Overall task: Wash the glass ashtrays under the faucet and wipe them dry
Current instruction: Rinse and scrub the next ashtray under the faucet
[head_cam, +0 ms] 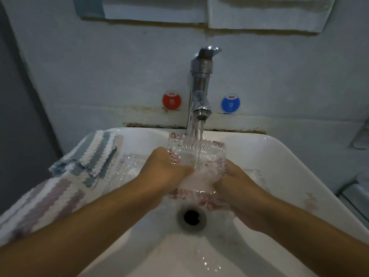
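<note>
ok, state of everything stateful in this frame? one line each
faucet: on, water running
ashtray in hands: held under the stream, filling with water
left hand: grips the ashtray's left side
right hand: grips the ashtray's right side
second ashtray: lies in the sink at left, untouched
third ashtray: lies in the sink at right, partly hidden
striped cloth: draped over the sink's left rim, unused
drain: open
sink: wet

A single wide-angle head-worn view looks forward and steeply down from close above the near edge of a white sink point(279, 156), facing the faucet point(200, 82) and tiled wall behind its far edge, forearms entering from below.
</note>
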`<state>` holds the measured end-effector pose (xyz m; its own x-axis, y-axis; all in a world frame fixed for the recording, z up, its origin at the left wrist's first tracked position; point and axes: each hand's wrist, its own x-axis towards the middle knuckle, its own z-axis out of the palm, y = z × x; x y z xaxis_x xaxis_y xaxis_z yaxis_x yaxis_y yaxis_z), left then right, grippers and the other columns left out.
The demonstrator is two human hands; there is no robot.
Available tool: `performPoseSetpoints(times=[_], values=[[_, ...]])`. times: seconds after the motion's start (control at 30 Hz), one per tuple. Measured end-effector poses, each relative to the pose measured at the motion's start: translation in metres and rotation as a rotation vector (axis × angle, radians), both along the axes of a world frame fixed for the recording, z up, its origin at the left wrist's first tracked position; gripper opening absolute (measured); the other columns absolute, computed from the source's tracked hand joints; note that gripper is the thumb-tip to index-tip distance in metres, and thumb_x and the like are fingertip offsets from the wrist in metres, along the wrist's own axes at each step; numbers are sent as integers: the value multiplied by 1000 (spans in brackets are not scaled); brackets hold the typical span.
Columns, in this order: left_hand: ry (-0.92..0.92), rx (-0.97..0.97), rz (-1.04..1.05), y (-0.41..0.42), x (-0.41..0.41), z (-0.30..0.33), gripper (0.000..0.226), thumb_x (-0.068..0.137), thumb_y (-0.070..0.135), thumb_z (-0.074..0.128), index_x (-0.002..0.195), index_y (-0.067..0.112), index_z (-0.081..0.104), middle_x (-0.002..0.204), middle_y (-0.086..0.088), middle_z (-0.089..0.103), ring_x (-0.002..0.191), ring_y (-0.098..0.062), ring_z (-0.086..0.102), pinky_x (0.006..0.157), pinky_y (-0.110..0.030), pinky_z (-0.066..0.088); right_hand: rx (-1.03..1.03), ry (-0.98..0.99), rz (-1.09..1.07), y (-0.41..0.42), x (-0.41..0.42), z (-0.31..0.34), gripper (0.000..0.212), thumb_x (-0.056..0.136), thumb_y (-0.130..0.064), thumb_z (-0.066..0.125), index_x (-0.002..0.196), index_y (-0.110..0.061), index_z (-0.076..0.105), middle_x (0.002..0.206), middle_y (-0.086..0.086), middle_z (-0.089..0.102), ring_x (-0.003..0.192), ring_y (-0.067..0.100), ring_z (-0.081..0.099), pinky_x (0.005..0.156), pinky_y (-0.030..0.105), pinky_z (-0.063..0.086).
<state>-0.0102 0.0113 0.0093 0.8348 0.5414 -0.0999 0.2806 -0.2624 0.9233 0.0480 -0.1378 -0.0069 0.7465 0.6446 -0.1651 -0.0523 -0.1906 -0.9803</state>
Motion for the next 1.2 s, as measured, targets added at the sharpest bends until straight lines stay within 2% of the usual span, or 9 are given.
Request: performPoseSetpoints(times=[0.1, 0.3, 0.6, 0.73, 0.83, 0.93, 1.0, 1.07, 1.2], values=[[-29, 25, 27, 4, 1, 2, 28, 88, 32, 75, 97, 7, 65, 91, -17, 72, 79, -35, 72, 63, -48, 63, 12, -23, 47, 0, -3, 5, 34, 92, 2, 60, 120, -18, 63, 101, 27, 70, 71, 28, 65, 57, 34, 53], [61, 45, -25, 4, -3, 11, 39, 79, 30, 83, 91, -4, 68, 82, -23, 73, 57, -29, 65, 46, -29, 53, 54, -43, 27, 1, -12, 11, 20, 94, -7, 63, 98, -22, 76, 87, 21, 73, 63, 23, 62, 51, 30, 50], [75, 232, -3, 19, 2, 15, 20, 98, 24, 60, 93, 5, 66, 89, -14, 73, 68, -29, 66, 71, -44, 62, 131, 329, 144, 4, -5, 5, 60, 76, 20, 43, 123, -12, 63, 108, 18, 72, 79, 27, 67, 61, 33, 53], [104, 282, -15, 21, 0, 21, 20, 102, 22, 54, 89, 10, 63, 84, -7, 75, 72, -28, 71, 75, -43, 62, 129, 323, 151, 6, -11, 7, 54, 80, 25, 36, 112, -5, 68, 103, 19, 73, 82, 31, 67, 78, 40, 57], [146, 302, -50, 20, 0, 19, 19, 100, 25, 56, 95, 8, 62, 93, -11, 73, 80, -31, 70, 80, -45, 61, 45, 141, 51, 10, -22, 8, 16, 90, 5, 65, 102, -5, 71, 83, 22, 72, 70, 29, 67, 72, 39, 60], [178, 324, -63, 19, 0, 16, 18, 99, 25, 57, 96, 8, 61, 96, -10, 71, 86, -28, 67, 84, -43, 58, 4, 121, 39, 9, -20, 4, 33, 78, -25, 82, 107, -9, 74, 83, 11, 77, 64, 22, 70, 60, 32, 59], [186, 337, -61, 21, 0, 17, 20, 99, 26, 57, 97, 8, 62, 96, -9, 73, 87, -27, 68, 85, -43, 58, 25, 179, 90, 8, -16, 6, 21, 90, -3, 69, 110, -8, 73, 96, 15, 77, 77, 26, 72, 70, 37, 63], [189, 351, -55, 22, 0, 19, 21, 99, 27, 57, 97, 7, 65, 92, -8, 74, 83, -27, 69, 83, -44, 59, 54, 305, 112, 8, -12, 6, 43, 86, 21, 46, 113, -4, 69, 107, 23, 74, 93, 36, 72, 81, 44, 63], [192, 363, -63, 20, -1, 22, 21, 100, 26, 56, 99, 7, 64, 91, -9, 74, 80, -25, 67, 83, -47, 59, 84, 330, 64, 10, -7, 0, 53, 82, 25, 37, 123, 1, 60, 111, 24, 72, 97, 43, 72, 78, 46, 63]])
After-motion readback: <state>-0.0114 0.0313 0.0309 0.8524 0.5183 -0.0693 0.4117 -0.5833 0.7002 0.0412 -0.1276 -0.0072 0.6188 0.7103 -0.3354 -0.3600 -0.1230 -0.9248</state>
